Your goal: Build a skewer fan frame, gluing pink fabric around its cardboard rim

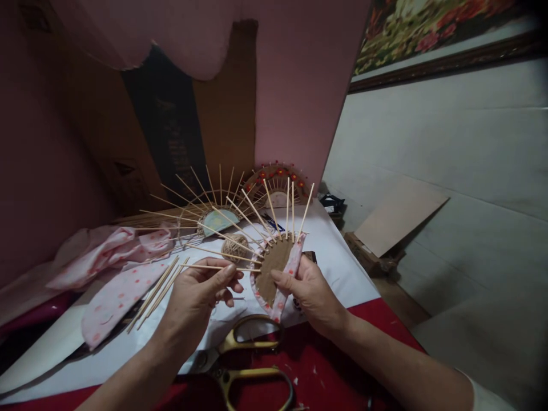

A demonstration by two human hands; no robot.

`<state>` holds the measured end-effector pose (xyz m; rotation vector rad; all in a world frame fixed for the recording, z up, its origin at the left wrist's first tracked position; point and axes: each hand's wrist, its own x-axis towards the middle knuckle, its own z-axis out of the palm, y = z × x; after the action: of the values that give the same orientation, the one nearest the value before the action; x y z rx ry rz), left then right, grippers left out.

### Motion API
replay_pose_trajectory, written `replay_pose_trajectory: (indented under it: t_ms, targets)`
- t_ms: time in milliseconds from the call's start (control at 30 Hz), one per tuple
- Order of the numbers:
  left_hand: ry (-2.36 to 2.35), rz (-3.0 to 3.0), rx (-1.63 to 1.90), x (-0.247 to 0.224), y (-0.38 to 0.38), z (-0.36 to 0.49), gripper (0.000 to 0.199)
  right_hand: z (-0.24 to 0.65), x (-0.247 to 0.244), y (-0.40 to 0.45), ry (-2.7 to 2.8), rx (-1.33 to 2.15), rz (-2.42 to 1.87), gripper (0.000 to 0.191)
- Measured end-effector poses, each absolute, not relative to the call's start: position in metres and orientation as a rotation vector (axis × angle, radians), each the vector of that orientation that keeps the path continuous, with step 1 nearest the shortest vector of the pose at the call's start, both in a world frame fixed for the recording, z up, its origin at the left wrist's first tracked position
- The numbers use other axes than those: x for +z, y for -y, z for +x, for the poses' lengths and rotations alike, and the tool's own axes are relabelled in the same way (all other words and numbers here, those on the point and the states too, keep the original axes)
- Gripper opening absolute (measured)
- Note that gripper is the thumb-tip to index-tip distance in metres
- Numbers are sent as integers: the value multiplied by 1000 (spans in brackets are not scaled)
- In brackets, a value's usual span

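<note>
My right hand (314, 291) grips a half-round cardboard piece (272, 265), its thumb on the brown face. Pink dotted fabric (294, 262) wraps its straight edge and rim. Several thin wooden sticks (256, 210) fan outward from the curved edge. The fingers of my left hand (201, 291) pinch the lowest stick (244, 269), whose end reaches the cardboard at its left side. Whether that end is fixed there, I cannot tell. Just below the cardboard lie large gold-handled scissors (252, 344). Behind it sits a ball of twine (234, 247).
Loose sticks (156, 291) and a dotted fabric-covered piece (122, 302) lie left, near crumpled dotted fabric (115, 251). A light-green half-round piece with sticks (218, 221) and a decorated fan (280, 177) stand behind. White sheeting (342, 257) covers part of the red cloth (377, 325).
</note>
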<state>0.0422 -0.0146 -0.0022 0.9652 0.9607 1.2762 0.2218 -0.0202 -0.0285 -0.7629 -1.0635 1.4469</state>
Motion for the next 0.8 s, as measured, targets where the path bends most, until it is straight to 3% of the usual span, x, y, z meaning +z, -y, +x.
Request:
replay_pose_trajectory:
  t_ms: [800]
  targets:
    - [-937,927,1260,-4,17,43,13,220,-34,20,1042,1489,-750,36]
